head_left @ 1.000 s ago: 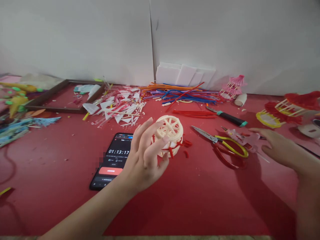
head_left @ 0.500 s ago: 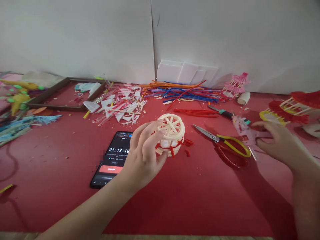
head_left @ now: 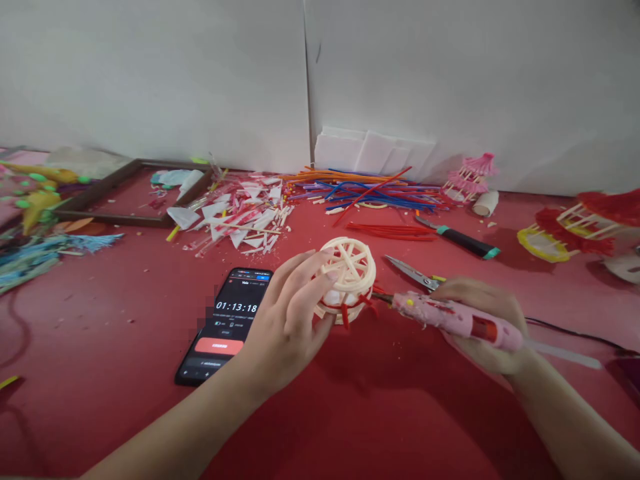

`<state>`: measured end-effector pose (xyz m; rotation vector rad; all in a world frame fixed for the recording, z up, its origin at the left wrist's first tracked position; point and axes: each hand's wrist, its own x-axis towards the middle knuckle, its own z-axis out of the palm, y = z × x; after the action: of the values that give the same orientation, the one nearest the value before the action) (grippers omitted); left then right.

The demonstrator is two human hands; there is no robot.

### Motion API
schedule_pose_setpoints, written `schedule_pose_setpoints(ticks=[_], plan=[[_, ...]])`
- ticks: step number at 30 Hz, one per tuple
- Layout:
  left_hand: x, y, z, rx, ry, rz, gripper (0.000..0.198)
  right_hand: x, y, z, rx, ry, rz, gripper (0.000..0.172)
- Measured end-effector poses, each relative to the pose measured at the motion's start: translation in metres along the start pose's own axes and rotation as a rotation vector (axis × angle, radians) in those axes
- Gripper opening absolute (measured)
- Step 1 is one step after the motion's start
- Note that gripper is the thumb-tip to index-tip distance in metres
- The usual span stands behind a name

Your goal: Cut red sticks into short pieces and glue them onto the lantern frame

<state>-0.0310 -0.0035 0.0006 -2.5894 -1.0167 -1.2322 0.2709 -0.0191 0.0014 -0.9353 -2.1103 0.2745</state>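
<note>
In left fingers, pale cage; in right fingers, glue gun; both gripped, nozzle leftward, just beside cage, roughly parallel to bench's back edge!

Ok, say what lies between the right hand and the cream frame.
Head view: the front of the pink glue gun, held in the right hand, with red scraps by its tip.
</note>
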Motion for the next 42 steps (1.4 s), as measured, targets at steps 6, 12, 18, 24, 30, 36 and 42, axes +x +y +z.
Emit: schedule_pose_setpoints(ticks=[6,12,18,24,30,36,42], plan=[[0.000,0.004,-0.001,0.035,0.016,-0.015,0.067,0.003,-0.004,0.009,-0.004,0.013,0.031,0.012],[0.000,0.009,-0.002,-0.009,-0.005,0.057,0.060,0.005,-0.008,0.013,0.019,0.008,0.028,0.011],[-0.001,0.010,-0.001,-0.009,0.029,0.033,0.054,0.005,-0.007,0.014,0.002,-0.004,0.040,0.010],[0.000,0.010,-0.002,-0.035,0.004,0.038,0.051,0.005,-0.007,0.015,-0.002,-0.003,0.041,0.008],[0.001,0.012,-0.002,-0.041,-0.005,0.024,0.046,0.004,-0.005,0.016,0.019,0.007,0.039,0.004],[-0.002,0.011,-0.001,-0.027,-0.010,0.024,0.049,0.003,-0.005,0.016,0.005,0.013,0.037,0.002],[-0.002,0.010,-0.002,-0.021,-0.016,0.019,0.051,0.003,-0.006,0.016,0.009,-0.004,0.072,0.003]])
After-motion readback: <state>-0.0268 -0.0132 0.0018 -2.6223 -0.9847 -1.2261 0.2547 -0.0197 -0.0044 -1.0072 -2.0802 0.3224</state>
